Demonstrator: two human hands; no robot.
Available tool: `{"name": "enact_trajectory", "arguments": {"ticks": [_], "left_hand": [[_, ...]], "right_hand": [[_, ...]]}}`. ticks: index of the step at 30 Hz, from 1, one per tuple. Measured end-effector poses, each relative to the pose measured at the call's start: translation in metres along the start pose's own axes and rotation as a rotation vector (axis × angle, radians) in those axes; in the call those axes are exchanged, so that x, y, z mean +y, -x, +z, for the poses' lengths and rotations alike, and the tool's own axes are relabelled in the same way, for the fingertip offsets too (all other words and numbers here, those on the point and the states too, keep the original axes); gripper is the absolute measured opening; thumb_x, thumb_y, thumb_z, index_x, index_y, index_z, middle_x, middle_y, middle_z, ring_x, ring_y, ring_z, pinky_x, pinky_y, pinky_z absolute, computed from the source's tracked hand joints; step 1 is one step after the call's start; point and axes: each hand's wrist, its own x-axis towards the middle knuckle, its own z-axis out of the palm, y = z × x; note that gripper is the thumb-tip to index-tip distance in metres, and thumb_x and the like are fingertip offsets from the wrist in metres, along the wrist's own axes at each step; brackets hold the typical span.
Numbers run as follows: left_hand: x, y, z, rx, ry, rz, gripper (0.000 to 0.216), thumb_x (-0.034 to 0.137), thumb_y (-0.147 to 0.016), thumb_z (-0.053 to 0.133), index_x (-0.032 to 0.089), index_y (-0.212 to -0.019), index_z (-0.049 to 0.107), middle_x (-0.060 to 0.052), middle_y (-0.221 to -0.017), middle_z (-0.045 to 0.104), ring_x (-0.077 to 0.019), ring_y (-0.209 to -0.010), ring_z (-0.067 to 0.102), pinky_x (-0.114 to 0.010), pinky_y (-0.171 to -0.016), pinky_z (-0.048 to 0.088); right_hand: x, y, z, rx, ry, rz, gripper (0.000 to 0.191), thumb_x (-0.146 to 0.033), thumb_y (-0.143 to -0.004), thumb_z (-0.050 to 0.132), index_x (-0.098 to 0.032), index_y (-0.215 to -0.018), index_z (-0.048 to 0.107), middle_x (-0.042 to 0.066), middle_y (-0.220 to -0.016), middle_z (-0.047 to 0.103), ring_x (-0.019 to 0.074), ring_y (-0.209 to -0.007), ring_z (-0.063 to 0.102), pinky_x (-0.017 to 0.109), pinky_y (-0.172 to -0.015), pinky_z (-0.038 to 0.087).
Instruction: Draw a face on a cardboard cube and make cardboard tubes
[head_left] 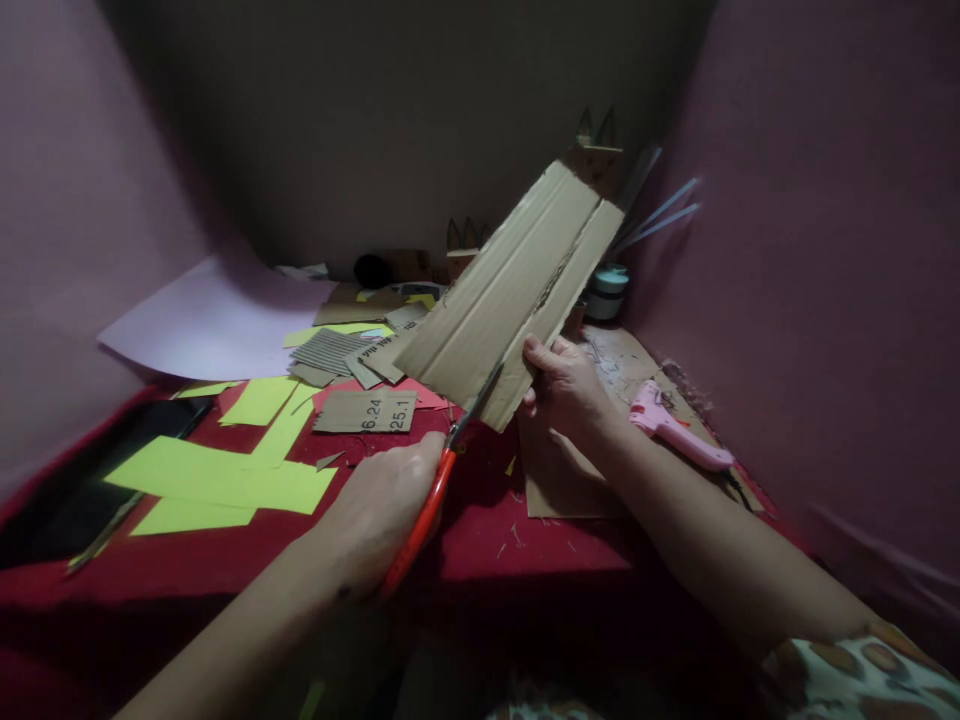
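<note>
My left hand (390,500) is closed round the orange handle of a pair of scissors (424,520). Their blades lie across the near edge of a cardboard piece (502,280), with a cut running up into it. That piece is held up and tilted above the table, with fold lines and a torn groove along its length. My right hand (570,390) pinches its right side, thumb on top, close to the blades. Below the scissors, to the left, a small printed cardboard scrap (365,411) lies on the red cloth.
Yellow paper pieces (225,475) and a dark flat tablet-like thing (97,480) lie at left. A pink glue gun (679,425) rests at right, near a jar (606,292). Behind are a large pale sheet (217,315) and corrugated scraps (330,355). Walls stand close on both sides.
</note>
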Motion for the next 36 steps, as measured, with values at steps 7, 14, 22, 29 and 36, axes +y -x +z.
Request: {"name": "enact_trajectory", "arguments": {"ticks": [7,14,22,29,36], "left_hand": [[0.003,-0.005,-0.001,0.005,-0.192,-0.028,0.02,0.024,-0.077,0.045,0.018,-0.094,0.054,-0.011,-0.077,0.07,-0.0284,-0.072,0.066,-0.032,-0.055,0.036],[-0.006,-0.002,0.008,0.008,-0.046,0.062,0.009,0.021,-0.083,0.038,0.02,-0.087,0.047,-0.01,-0.08,0.066,-0.0229,-0.069,0.062,-0.032,-0.06,0.037],[0.011,0.001,-0.01,-0.069,-0.205,-0.038,0.017,0.019,-0.08,0.04,0.017,-0.093,0.05,-0.013,-0.078,0.068,-0.0291,-0.073,0.066,-0.033,-0.057,0.033],[-0.004,-0.007,0.013,0.083,0.013,0.051,0.019,0.027,-0.086,0.032,0.019,-0.083,0.049,-0.011,-0.074,0.065,-0.0217,-0.064,0.059,-0.033,-0.06,0.037],[-0.005,-0.007,0.021,0.103,0.593,0.1,0.026,0.043,-0.085,0.039,0.022,-0.073,0.045,-0.001,-0.062,0.055,-0.0138,-0.052,0.044,-0.028,-0.05,0.035]], "right_hand": [[-0.005,0.002,0.005,-0.027,-0.028,0.025,0.037,-0.044,-0.065,0.075,-0.02,-0.081,0.051,-0.008,-0.053,0.056,0.0072,-0.029,0.046,0.019,-0.024,0.033],[-0.003,0.002,0.004,-0.035,-0.016,0.052,0.04,-0.045,-0.065,0.077,-0.021,-0.08,0.049,-0.009,-0.05,0.054,0.0088,-0.029,0.048,0.02,-0.025,0.034],[-0.001,0.004,0.005,-0.077,-0.037,0.053,0.041,-0.045,-0.065,0.077,-0.021,-0.082,0.049,-0.009,-0.051,0.055,0.0089,-0.028,0.049,0.019,-0.023,0.035],[0.004,-0.001,0.003,-0.064,-0.022,0.025,0.038,-0.045,-0.068,0.075,-0.02,-0.085,0.051,-0.008,-0.055,0.057,0.007,-0.029,0.048,0.018,-0.024,0.034],[0.005,-0.005,-0.002,-0.032,0.036,0.015,0.036,-0.045,-0.069,0.073,-0.02,-0.085,0.053,-0.006,-0.053,0.059,0.0087,-0.029,0.047,0.02,-0.024,0.032]]}}
